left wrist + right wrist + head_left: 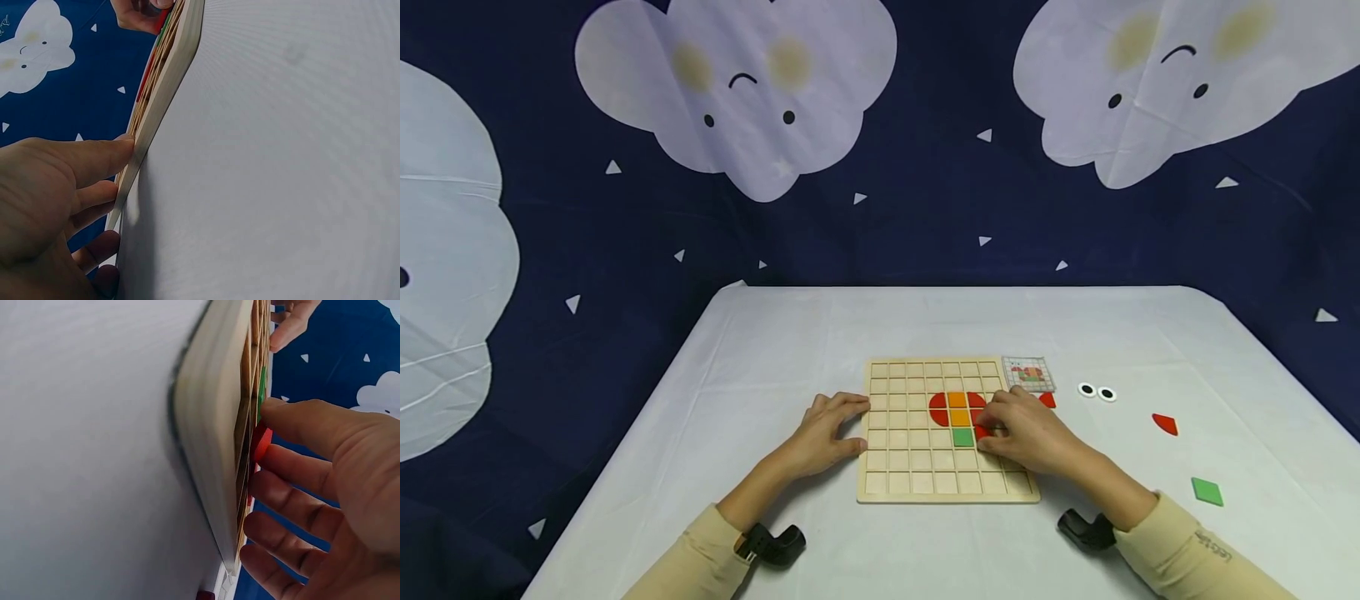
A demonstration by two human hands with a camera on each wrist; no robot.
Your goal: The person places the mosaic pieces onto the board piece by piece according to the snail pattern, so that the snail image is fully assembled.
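Observation:
A wooden grid board (898, 437) lies on the white table with red, orange and green pieces set in its cells. My left hand (823, 433) rests against the board's left edge, its thumb (103, 156) and fingers extended to touch the rim. Over the right part of the board, my right hand (1030, 429) pinches a red quarter-circle piece (261, 442) between thumb and index finger. That piece sits just right of a green square (962, 437). Above it are two orange squares (957, 408) with red rounded pieces (938, 409) on either side, partly hidden on the right by my hand.
A small pattern card (1028, 374) lies at the board's upper right corner, with a red piece (1048, 401) below it. Farther right are two eye pieces (1097, 392), a red quarter-circle (1165, 424) and a green parallelogram (1207, 491). A dark blue cloud-print cloth (925, 225) hangs behind.

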